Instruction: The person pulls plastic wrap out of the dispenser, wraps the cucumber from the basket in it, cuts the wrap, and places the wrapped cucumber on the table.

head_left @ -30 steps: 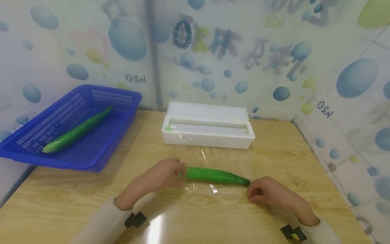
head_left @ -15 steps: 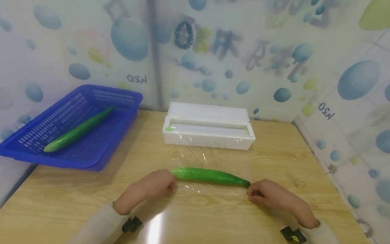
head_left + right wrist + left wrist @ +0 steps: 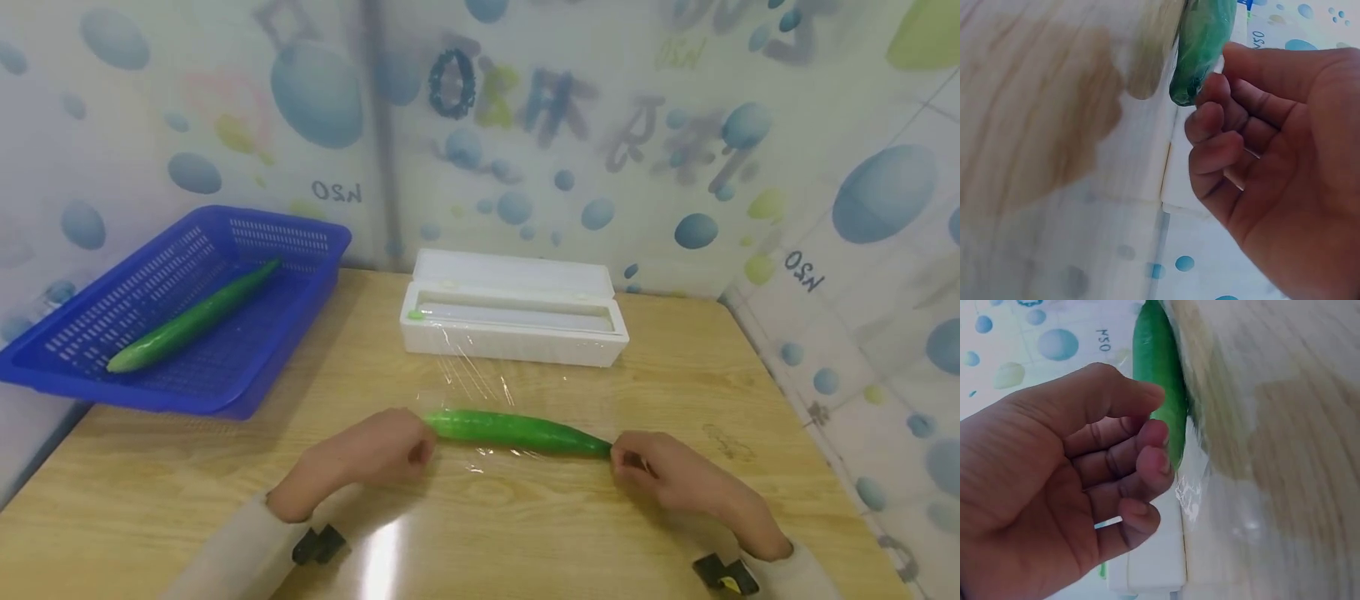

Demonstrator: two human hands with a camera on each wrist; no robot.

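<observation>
A green cucumber (image 3: 525,432) lies crosswise in front of me, with clear plastic wrap (image 3: 480,383) around it that runs back to the white box. At its pale left end, my left hand (image 3: 382,450) pinches with thumb and curled fingers. My right hand (image 3: 663,471) pinches the dark, narrow right tip. The left wrist view shows the thumb and fingertips of the left hand (image 3: 1085,469) right at the cucumber (image 3: 1160,362). In the right wrist view, shiny film covers the cucumber (image 3: 1204,50) beside the fingertips of the right hand (image 3: 1272,144).
Behind the cucumber stands an open white wrap dispenser box (image 3: 513,346), its lid tipped back and a small green slider (image 3: 416,315) at the left. A blue basket (image 3: 243,392) holds another cucumber (image 3: 191,325) at the left. The wooden table (image 3: 525,542) meets patterned walls.
My left hand has come off the top of the cucumber's left part and moved left to its end. My right hand has closed in on the tip. The wrap shows new creases.
</observation>
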